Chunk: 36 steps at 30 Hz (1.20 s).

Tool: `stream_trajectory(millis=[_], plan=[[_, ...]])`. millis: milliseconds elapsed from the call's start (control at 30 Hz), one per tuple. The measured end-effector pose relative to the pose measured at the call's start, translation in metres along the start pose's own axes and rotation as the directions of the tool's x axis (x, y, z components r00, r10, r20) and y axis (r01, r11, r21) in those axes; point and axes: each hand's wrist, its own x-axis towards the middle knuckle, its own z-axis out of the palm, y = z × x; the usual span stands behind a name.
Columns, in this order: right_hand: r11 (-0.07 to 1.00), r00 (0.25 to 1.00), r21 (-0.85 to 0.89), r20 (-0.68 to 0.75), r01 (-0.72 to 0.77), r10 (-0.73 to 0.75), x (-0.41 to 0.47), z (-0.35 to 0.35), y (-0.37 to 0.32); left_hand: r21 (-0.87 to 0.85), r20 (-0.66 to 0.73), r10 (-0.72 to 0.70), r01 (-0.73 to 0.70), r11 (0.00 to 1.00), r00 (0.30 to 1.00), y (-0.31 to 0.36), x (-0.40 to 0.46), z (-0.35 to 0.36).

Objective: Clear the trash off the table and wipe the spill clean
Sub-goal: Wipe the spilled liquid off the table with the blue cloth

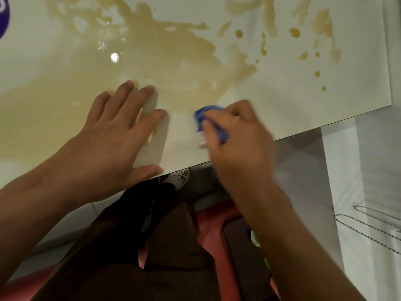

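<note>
A wide tan spill (165,53) covers much of the white table (282,98), with drops and streaks toward the far right. My left hand (117,135) lies flat on the table near the front edge, fingers straight, at the rim of the spill. My right hand (236,135) grips a bunched blue cloth (204,115) and presses it on the table beside the spill's near edge. The right hand is blurred. Most of the cloth is hidden under the fingers.
The table's front edge runs diagonally from lower left to upper right. A purple object (4,16) shows at the far left edge. Below the table are my dark trousers (152,246), a red seat (212,224), a patterned shoe (180,177) and a tiled floor.
</note>
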Motion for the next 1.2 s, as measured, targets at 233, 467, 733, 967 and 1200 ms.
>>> stream_trajectory(millis=[233,467,733,967,1200], plan=[[0.991,0.981,-0.039,-0.154,-0.126,0.119,0.032,-0.009,0.051,0.001,0.040,0.023,-0.023,1.000,0.999,0.005,0.006,-0.007],[0.993,0.989,-0.021,-0.094,-0.120,0.118,0.034,-0.025,0.042,-0.002,0.022,0.019,-0.019,1.000,1.000,0.017,0.019,-0.008],[0.989,0.978,-0.028,-0.158,-0.142,0.136,0.045,-0.021,0.064,0.012,0.042,0.019,-0.020,1.000,0.999,0.018,0.023,-0.007],[0.989,0.987,0.005,-0.072,-0.146,0.146,0.006,-0.027,0.078,0.028,0.059,0.102,-0.104,0.994,0.993,0.032,0.040,-0.005],[0.991,0.991,0.005,-0.011,-0.132,0.132,-0.034,-0.039,0.097,0.049,0.068,0.185,-0.189,0.981,0.980,0.047,0.058,0.001]])
